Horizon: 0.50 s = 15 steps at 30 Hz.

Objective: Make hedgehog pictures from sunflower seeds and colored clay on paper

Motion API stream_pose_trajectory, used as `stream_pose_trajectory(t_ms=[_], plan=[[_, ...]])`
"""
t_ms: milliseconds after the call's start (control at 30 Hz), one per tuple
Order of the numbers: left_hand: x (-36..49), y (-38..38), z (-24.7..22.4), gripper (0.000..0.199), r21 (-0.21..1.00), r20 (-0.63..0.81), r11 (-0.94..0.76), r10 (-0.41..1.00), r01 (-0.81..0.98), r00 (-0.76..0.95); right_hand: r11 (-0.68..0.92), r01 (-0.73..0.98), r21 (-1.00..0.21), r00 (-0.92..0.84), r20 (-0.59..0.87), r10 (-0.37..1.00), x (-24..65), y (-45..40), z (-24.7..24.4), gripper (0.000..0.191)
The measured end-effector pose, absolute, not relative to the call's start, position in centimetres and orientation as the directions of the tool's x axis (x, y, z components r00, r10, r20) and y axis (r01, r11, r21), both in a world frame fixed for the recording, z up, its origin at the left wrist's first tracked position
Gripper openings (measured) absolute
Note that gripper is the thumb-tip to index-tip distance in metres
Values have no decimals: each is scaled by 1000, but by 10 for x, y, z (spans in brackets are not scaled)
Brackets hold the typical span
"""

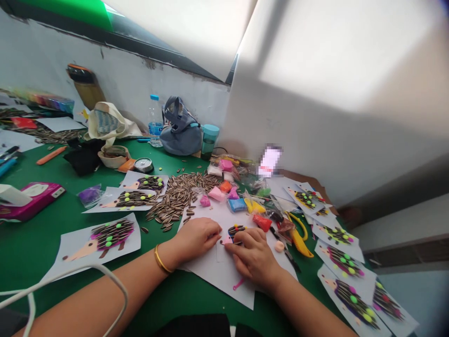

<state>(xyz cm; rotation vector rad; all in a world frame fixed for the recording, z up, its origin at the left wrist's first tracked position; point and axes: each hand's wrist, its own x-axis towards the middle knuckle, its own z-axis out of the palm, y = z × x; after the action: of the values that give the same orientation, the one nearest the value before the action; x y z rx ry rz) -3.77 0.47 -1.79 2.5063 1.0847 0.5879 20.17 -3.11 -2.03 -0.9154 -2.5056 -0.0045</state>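
Observation:
On a white sheet [224,274] lies a small hedgehog picture [232,230] with dark striped seeds for spines and a pink clay face. My right hand [257,257] is bent over it, its fingers closed around the pink face and covering much of the picture. Just left of the face, my left hand [198,238] rests on the paper with its fingertips pinched; whatever they hold is too small to make out. A pink plastic tool [238,284] lies below the right hand. Sunflower seeds [177,196] are heaped beyond my left hand.
Bags of coloured clay [237,205] lie beyond the hands, with yellow-handled scissors [300,236] to their right. Hedgehog cards lie on the left [108,241] and right [345,262]. A white cable [119,285] crosses my left forearm. A phone [269,160] leans at the back.

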Motion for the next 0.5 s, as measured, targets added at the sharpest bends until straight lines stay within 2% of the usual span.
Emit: stream_pose_trajectory(t_ms=[100, 300, 500], plan=[[-38, 4, -17, 15, 468, 231, -645, 749, 604, 621, 775, 613, -154, -673, 412, 614, 200, -31, -21, 31], [-38, 4, -19, 16, 469, 232, -644, 750, 604, 620, 743, 624, -241, -597, 467, 652, 201, -33, -19, 33], [-38, 5, -20, 15, 480, 254, -649, 747, 590, 615, 736, 636, -231, -612, 429, 664, 200, -34, -20, 34]])
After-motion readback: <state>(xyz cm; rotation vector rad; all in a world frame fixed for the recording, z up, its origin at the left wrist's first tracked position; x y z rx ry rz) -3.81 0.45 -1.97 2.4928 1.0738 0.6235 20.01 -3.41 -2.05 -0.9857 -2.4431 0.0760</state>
